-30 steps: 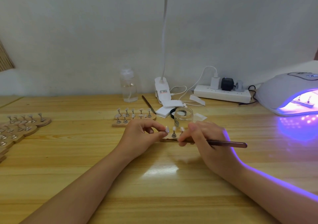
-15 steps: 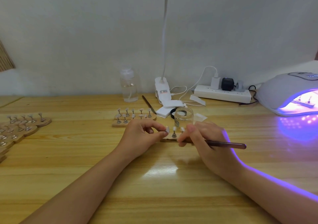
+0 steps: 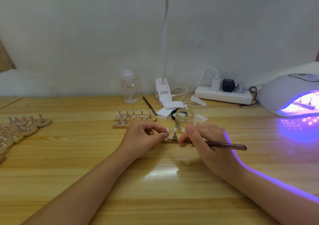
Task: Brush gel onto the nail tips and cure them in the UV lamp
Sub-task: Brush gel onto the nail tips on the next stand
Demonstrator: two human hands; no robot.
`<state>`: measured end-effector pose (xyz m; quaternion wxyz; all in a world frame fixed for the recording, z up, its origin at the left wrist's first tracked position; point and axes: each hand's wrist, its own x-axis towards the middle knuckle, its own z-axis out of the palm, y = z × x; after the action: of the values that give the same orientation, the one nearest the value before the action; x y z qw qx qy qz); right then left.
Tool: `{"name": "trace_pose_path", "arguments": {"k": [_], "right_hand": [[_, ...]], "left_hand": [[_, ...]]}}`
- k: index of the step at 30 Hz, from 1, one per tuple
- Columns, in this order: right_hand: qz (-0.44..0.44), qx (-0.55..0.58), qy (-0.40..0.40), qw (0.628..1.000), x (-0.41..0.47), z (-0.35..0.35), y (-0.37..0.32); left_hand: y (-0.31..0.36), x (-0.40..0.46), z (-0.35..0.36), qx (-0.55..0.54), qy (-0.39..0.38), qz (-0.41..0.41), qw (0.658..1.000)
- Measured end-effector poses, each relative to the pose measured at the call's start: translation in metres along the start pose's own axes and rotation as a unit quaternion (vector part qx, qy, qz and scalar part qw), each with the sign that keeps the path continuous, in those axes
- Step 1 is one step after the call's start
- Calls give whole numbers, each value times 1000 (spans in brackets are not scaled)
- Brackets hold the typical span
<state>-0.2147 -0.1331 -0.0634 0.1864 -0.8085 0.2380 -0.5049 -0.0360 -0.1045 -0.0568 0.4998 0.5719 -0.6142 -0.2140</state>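
Note:
My left hand [image 3: 144, 135] pinches a white nail tip [image 3: 167, 130] on its stand at the left end of a small wooden holder [image 3: 170, 141] in the middle of the table. Two more tips [image 3: 175, 130] stand on the holder between my hands. My right hand [image 3: 206, 142] grips a dark brown brush [image 3: 227, 145] with its handle pointing right; the bristle end is hidden behind my fingers. A clear gel jar [image 3: 184, 119] stands just behind the holder. The UV lamp [image 3: 290, 93] glows purple at the far right with a holder inside.
Another wooden holder with several tips [image 3: 135, 118] lies behind my left hand. More holders [image 3: 20, 129] are stacked at the left edge. A bottle [image 3: 129, 86], a second brush [image 3: 149, 105], a clip lamp base [image 3: 163, 90], white pads [image 3: 168, 111] and a power strip [image 3: 223, 96] line the back.

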Motion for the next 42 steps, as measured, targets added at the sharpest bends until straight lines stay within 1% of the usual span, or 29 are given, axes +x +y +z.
{"name": "trace_pose_path", "arguments": {"k": [2, 4, 6, 9, 12, 17, 20, 24, 28, 31, 33, 35, 37, 39, 42], "right_hand": [[0, -8, 10, 1000, 0, -1, 0], [25, -14, 8, 1000, 2, -1, 1], [30, 5, 2, 1000, 1, -1, 1], [45, 39, 13, 998, 0, -1, -1], [63, 17, 2, 998, 2, -2, -2], [29, 35, 11, 999, 1, -2, -2], [42, 14, -3, 999, 3, -2, -2], [59, 71, 17, 996, 0, -1, -1], [63, 24, 2, 998, 2, -1, 0], [59, 58, 13, 996, 2, 0, -1], [46, 36, 22, 998, 2, 0, -1], [57, 19, 8, 998, 2, -1, -1], [68, 44, 0, 997, 2, 0, -2], [60, 58, 11, 996, 1, -1, -2], [62, 13, 5, 998, 3, -2, -3]], "left_hand": [[0, 0, 0, 1, -2, 0, 1000], [-1, 1, 0, 1, 1, -1, 1000], [-1, 1, 0, 1, 3, -1, 1000], [-2, 0, 0, 6, 2, 1, 1000], [-2, 1, -1, 12, 0, 9, 1000], [-1, 1, 0, 19, -10, 22, 1000], [-1, 1, -1, 17, -17, 31, 999], [-1, 1, -1, 25, -16, 34, 999], [-2, 2, -1, 26, -16, 40, 999], [-2, 2, -1, 24, -15, 43, 999], [-2, 2, -1, 23, -13, 39, 999], [-2, 2, 0, 24, -9, 36, 999], [-3, 3, 0, 23, -4, 32, 999], [-3, 2, 0, 17, -3, 28, 999], [-3, 3, 0, 11, -4, 25, 1000]]}}
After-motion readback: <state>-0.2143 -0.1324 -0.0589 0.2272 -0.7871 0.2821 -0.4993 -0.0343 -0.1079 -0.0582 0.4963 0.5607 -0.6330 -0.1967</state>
